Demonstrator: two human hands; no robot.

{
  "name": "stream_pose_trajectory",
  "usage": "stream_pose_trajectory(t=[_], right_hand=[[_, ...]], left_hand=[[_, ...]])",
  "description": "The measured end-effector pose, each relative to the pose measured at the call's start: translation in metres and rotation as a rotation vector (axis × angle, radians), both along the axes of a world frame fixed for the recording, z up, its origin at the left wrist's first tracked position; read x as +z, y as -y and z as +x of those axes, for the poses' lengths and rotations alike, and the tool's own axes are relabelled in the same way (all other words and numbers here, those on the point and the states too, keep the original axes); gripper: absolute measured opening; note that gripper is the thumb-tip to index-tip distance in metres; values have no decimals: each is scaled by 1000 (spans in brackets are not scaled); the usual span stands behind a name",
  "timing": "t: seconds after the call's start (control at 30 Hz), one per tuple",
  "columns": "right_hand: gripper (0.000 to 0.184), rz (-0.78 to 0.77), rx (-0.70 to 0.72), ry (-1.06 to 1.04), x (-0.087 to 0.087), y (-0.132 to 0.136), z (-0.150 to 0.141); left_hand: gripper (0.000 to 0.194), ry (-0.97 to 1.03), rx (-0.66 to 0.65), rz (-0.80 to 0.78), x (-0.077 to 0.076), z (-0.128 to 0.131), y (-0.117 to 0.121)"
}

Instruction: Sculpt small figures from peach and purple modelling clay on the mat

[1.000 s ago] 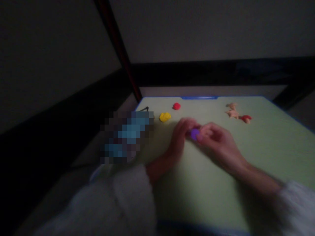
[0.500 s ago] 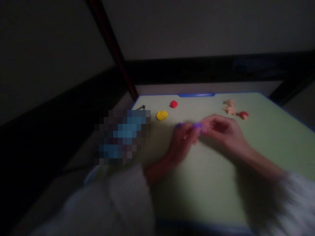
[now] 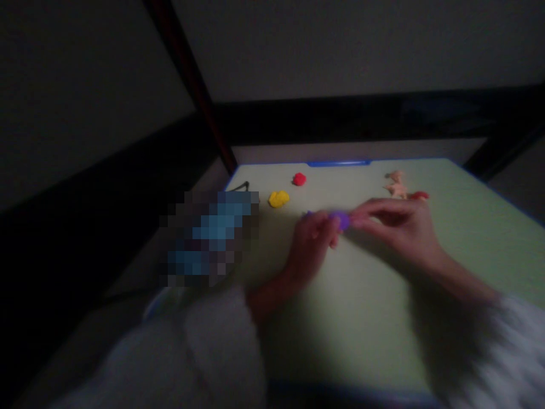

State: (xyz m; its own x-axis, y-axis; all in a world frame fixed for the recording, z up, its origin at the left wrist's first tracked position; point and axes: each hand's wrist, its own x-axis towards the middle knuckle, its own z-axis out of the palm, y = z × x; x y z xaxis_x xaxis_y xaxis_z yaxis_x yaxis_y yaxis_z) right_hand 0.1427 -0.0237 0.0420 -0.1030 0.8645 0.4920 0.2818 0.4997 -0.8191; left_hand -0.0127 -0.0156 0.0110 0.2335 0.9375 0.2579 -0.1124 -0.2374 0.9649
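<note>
A small purple lump of modelling clay (image 3: 341, 220) is held above the middle of the table, between my two hands. My left hand (image 3: 310, 244) has its fingers curled closed on it, with the thumb along its near side. A bit of purple also peeks out behind the left knuckles. From the right, my right hand (image 3: 400, 227) pinches the clay's edge between thumb and fingertips. Beyond the left hand lie a yellow clay lump (image 3: 279, 199) and a red clay lump (image 3: 299, 179). Dim light and blur hide the clay's exact shape.
The pale green tabletop (image 3: 340, 318) has a blue rim and a blue bar (image 3: 338, 163) at its far edge. Beige clay-like shapes (image 3: 397, 187) and a red-topped piece (image 3: 419, 196) sit at the far right. A pixelated blue patch (image 3: 221, 227) covers the left edge.
My left hand has turned so its thumb lies over the purple clay. My right hand has drawn slightly right, keeping its pinch. The whole view has shifted a little.
</note>
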Motion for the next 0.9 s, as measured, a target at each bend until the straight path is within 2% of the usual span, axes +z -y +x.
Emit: stream_pose_trajectory(t=[0.27, 0.63, 0.9], right_hand=[[14, 3, 82, 69, -4, -1, 3], [11, 128, 89, 225, 1, 3, 4], [9, 217, 81, 322, 3, 4, 6]], left_hand=[[33, -11, -8, 9, 0, -1, 1], [30, -83, 17, -1, 1, -2, 1], [31, -227, 77, 80, 2, -3, 0]])
